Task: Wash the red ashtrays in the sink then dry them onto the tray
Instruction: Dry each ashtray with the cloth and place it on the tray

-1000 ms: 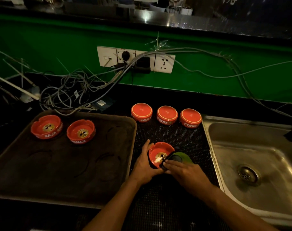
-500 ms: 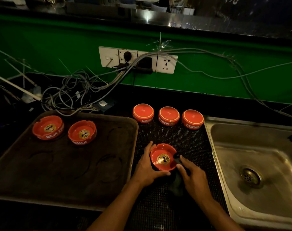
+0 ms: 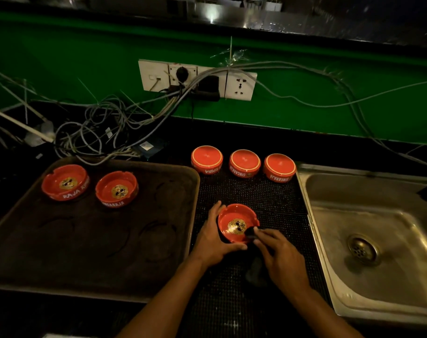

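A wide dark tray (image 3: 158, 276) carried two upright red ashtrays (image 3: 65, 181); the steel sink (image 3: 334, 230) sat right. Between them, on the black mat (image 3: 275, 198), three ashtrays (image 3: 244, 162) lay upturned. The left hand (image 3: 213, 240) cupped a fourth ashtray (image 3: 234, 217) while the right hand (image 3: 284, 261) pinched a dark cloth (image 3: 251, 234) inside it.

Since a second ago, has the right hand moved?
Yes. The right hand drew back toward the near edge; its cloth is now at the ashtray rim nearest the sink.
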